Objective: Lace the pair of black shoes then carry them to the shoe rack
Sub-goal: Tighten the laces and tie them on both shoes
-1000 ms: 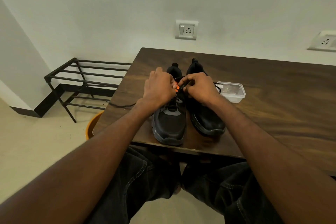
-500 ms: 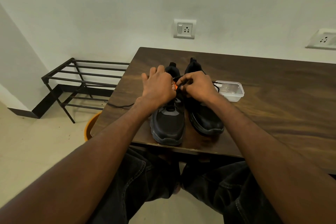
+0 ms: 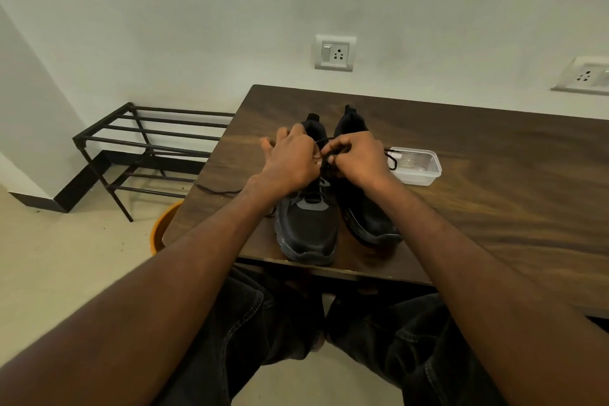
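Head view: a pair of black mesh lace-up shoes, left shoe (image 3: 308,227) and right shoe (image 3: 365,208), stands at the near edge of the dark wooden table (image 3: 494,208); above the left shoe's tongue the left hand (image 3: 291,163) and right hand (image 3: 359,158) each pinch the thin black lace (image 3: 324,163). Judged risks: a slipping pinch could let the lace pull back out of its eyelet, and a hard tug could drag the left shoe off the near table edge, well short of the black metal-bar shoe rack (image 3: 148,148) left of the table
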The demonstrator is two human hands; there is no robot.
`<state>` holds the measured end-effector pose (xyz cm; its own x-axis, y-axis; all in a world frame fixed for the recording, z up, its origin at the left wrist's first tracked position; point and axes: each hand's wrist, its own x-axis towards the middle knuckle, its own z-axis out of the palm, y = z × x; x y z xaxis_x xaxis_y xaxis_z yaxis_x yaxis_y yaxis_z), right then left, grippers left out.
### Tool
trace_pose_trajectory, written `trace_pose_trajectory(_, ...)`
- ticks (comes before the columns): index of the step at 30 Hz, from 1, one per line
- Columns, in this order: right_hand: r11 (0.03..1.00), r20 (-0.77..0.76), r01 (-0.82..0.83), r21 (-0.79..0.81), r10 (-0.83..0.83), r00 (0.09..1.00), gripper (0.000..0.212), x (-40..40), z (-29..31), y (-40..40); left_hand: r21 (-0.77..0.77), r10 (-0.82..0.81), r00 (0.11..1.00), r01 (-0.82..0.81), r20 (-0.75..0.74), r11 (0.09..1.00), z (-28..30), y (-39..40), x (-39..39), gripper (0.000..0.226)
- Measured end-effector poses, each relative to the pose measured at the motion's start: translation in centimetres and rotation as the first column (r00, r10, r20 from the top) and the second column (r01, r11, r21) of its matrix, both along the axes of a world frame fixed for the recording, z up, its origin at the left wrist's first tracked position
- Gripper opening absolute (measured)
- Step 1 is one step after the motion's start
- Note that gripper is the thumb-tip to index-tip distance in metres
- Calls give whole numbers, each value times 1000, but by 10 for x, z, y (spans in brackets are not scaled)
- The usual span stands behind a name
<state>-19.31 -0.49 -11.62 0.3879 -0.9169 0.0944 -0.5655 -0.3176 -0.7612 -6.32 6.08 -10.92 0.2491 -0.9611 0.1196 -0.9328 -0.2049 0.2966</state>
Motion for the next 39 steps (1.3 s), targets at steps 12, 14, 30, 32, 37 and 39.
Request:
trace_pose_trajectory(12, 999, -146, 39, 15, -36, 989, 16, 0, -1, 8, -62, -88, 977, 78, -196, 995, 5, 11, 32, 31)
trace_pose_trajectory(14, 1000, -200, 21, 18, -17, 980, 18, 0, 2, 8, -75, -89, 976, 75, -199, 994, 5, 10, 34, 33)
trace_pose_trajectory(30, 983, -370, -48, -175, -20, 929, 20, -6, 17, 21, -106, -108, 978, 90, -179, 990, 1, 10, 36, 31)
trace_pose_trajectory(32, 992, -384, -76, -98, 33, 923, 12, -4, 13, 23, -113, -113, 977, 93, -182, 989, 1, 10, 36, 30)
trace_pose_trajectory(37, 870, -34, 401, -287, -428, 903, 13, -40, 36, -1, -98, -114, 966, 93, -232, 991, 0, 11, 40, 28)
trace_pose_trajectory(39, 804, -8, 467, -368, -505, 863, 18, -56, 44, -7, -91, -125, 967, 107, -223, 990, 1, 12, 39, 29)
